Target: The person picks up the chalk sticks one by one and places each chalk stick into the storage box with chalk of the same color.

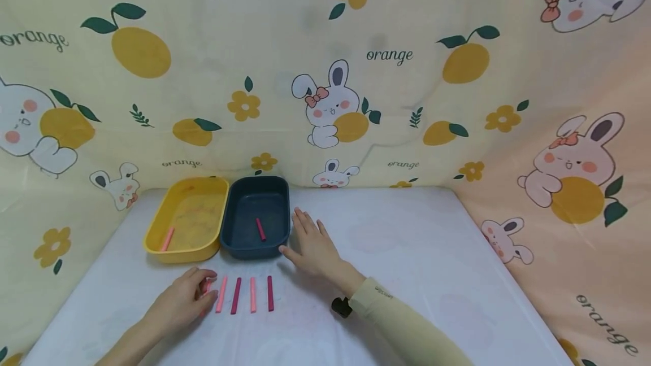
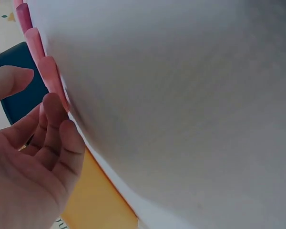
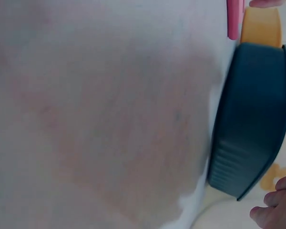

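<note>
A row of short, round pink and magenta sticks lies in front of two boxes. My left hand is at the row's left end, its thumb and fingers bent around the leftmost pink stick. In the left wrist view the thumb stands apart from the fingertips, which partly hide that stick. Beside it lie a pink stick, a magenta stick, another pink stick and another magenta stick. My right hand, fingers extended and holding nothing, is beside the right wall of the dark blue box.
A yellow box stands against the blue one, with a pink stick inside. One magenta stick lies in the blue box. A patterned cloth rises behind the white tabletop.
</note>
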Available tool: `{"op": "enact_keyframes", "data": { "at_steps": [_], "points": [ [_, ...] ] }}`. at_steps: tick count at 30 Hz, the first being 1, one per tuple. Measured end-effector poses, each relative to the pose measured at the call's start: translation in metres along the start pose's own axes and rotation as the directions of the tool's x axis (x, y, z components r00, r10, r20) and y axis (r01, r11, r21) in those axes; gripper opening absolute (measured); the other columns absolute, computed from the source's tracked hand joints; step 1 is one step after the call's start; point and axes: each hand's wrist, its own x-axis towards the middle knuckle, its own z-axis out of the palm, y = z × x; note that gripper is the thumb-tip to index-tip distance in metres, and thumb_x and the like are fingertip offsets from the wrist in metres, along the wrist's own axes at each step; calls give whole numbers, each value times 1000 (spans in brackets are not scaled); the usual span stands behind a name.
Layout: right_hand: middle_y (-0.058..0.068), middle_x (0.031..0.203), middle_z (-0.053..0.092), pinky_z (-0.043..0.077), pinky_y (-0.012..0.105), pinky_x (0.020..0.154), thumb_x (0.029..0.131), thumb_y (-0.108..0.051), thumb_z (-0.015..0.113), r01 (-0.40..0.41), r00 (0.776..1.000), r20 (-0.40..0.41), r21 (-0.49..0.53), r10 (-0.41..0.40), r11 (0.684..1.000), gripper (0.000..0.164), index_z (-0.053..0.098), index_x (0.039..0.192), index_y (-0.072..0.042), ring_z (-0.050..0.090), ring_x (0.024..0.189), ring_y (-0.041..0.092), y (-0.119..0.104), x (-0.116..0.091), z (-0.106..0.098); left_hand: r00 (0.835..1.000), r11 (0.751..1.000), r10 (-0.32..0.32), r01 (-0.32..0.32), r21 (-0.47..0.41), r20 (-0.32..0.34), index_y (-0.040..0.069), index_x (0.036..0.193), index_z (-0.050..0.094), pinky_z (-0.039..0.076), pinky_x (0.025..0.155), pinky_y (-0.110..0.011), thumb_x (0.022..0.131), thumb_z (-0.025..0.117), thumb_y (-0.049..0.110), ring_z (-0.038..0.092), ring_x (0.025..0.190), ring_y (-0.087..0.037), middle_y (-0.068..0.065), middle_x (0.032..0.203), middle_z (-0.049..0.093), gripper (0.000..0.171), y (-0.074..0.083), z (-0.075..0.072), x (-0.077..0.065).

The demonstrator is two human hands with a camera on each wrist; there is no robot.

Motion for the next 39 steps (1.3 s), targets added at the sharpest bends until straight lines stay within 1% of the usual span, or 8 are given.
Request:
{"op": "enact_keyframes", "data": {
  "at_steps": [7, 11, 16, 25, 32, 39],
  "points": [
    [7, 173, 17, 19, 55, 125, 103, -63, 48, -22, 1000, 7, 20, 21, 1000, 88, 22, 165, -6, 18, 159, 26, -5, 10, 6, 1000, 1000, -3, 3, 22, 20, 3, 120, 70, 42, 65, -28, 86, 83, 18, 49, 79, -16, -3, 87, 50, 39, -1, 3, 4],
    [6, 174, 15, 17, 53, 126, 103, -65, 45, -45, 999, 27, 21, 45, 999, 88, 21, 166, -7, 17, 159, 25, -7, 15, 8, 999, 1000, -14, 14, 19, 29, 2, 118, 70, 42, 64, -27, 85, 84, 14, 49, 78, -16, -3, 87, 49, 37, -3, 4, 5],
    [7, 174, 14, 16, 54, 126, 103, -65, 43, -59, 998, 40, 30, 58, 998, 88, 21, 166, -6, 16, 160, 26, -9, 19, 9, 999, 1000, -23, 23, 8, 41, 3, 118, 70, 42, 64, -27, 86, 84, 15, 49, 78, -17, -3, 87, 49, 37, -4, 3, 5],
    [6, 175, 7, 11, 56, 126, 104, -67, 38, -77, 993, 89, 36, 73, 996, 89, 16, 166, -7, 10, 160, 26, -12, 20, 7, 998, 1000, -2, 3, -3, 58, 5, 117, 70, 43, 66, -26, 86, 84, 14, 49, 80, -17, -3, 89, 49, 35, -8, -1, 5],
    [6, 175, 7, 12, 56, 126, 104, -68, 35, -76, 993, 95, 27, 73, 997, 89, 15, 167, -8, 9, 161, 26, -13, 20, 9, 997, 1000, -27, 28, -15, 68, 3, 119, 68, 45, 66, -27, 87, 83, 12, 49, 80, -18, -5, 89, 49, 37, -9, -3, 5],
    [5, 175, 7, 11, 55, 127, 104, -68, 35, -92, 991, 102, 36, 88, 995, 89, 14, 167, -8, 8, 161, 25, -12, 20, 10, 996, 998, -48, 50, -29, 82, -1, 122, 66, 48, 69, -30, 88, 79, 9, 50, 81, -18, -6, 91, 50, 38, -6, -4, 7]
  ]
}}
